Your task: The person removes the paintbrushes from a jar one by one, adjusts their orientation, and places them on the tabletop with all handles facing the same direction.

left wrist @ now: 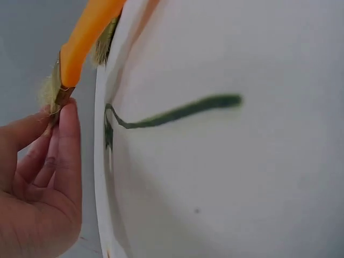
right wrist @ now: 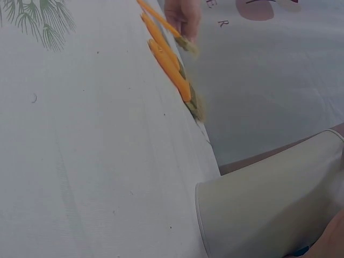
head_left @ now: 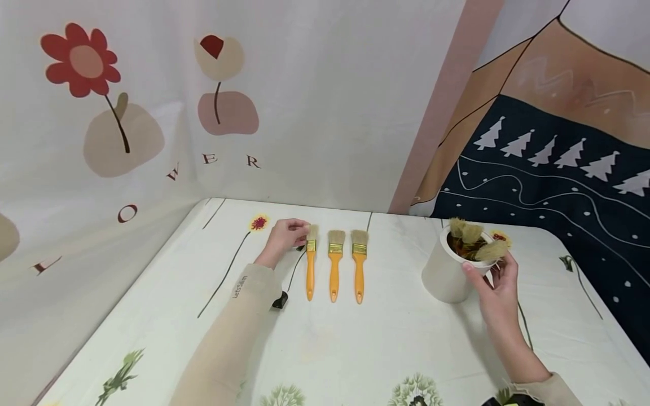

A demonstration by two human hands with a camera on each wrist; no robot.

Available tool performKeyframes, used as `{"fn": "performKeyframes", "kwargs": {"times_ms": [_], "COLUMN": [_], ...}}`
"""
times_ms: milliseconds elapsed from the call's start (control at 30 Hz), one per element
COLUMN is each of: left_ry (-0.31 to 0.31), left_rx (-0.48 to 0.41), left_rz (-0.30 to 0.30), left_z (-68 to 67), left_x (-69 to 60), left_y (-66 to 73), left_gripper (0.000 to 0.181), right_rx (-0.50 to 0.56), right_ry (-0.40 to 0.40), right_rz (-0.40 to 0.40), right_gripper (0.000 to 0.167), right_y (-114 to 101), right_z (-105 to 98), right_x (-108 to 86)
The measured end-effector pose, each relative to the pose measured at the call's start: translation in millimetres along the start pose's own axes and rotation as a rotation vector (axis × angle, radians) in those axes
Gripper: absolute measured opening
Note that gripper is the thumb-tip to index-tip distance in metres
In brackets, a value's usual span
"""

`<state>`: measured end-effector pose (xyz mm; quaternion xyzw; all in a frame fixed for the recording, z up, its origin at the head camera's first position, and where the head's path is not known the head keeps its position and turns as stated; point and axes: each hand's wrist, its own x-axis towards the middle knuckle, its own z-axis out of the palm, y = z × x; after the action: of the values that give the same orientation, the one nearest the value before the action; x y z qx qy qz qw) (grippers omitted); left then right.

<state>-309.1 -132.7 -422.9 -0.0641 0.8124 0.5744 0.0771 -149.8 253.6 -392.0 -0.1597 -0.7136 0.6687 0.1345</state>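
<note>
A flat orange-handled paintbrush [head_left: 310, 273] lies under the left hand [head_left: 284, 239], whose thumb and fingers pinch it around the bristle end and metal band; its handle runs from that pinch toward the person. Just to the right of the grip, a middle paintbrush [head_left: 334, 269] and a right-hand paintbrush [head_left: 359, 272] lie side by side, roughly parallel to it and apart from each other, bristles pointing away from the person.

Well to the right of the pinch, the right hand [head_left: 500, 296] grips a white cylindrical pot [head_left: 442, 276], thumb on the near side by the rim, the other fingers partly hidden behind. Bristle heads [head_left: 469, 232] stick up out of the pot.

Beneath both grips spreads a flower-printed white tablecloth [head_left: 365, 344]. Beyond them hang a pale flower-and-letter backdrop [head_left: 325, 113] and, farther right, a dark tree-patterned cloth [head_left: 548, 180].
</note>
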Motion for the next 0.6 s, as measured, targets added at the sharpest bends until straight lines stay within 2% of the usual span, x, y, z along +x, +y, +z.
{"fn": "performKeyframes", "kwargs": {"times_ms": [100,233,367,600], "left_ry": [-0.023,-0.038,-0.042,-0.034], "left_rx": [0.013,0.027,0.047,0.134], "left_rz": [-0.022,-0.008,0.002,0.005], "left_z": [1.7,4.5,7.4,12.9], "left_x": [-0.4,-2.1,-2.9,0.4], "left_y": [-2.4,-2.7,-1.5,-1.4], "left_gripper": [0.025,0.022,0.019,0.017], "right_rx": [-0.007,-0.007,-0.004,-0.002], "right_ry": [-0.001,0.003,0.001,0.003], "right_rz": [0.003,0.002,0.003,0.002], "right_gripper": [0.080,0.080,0.081,0.080], "right_y": [-0.2,-0.3,-0.9,-0.3], "right_z": [0.1,-0.5,-0.3,0.5], "right_x": [0.9,1.3,1.6,1.1]}}
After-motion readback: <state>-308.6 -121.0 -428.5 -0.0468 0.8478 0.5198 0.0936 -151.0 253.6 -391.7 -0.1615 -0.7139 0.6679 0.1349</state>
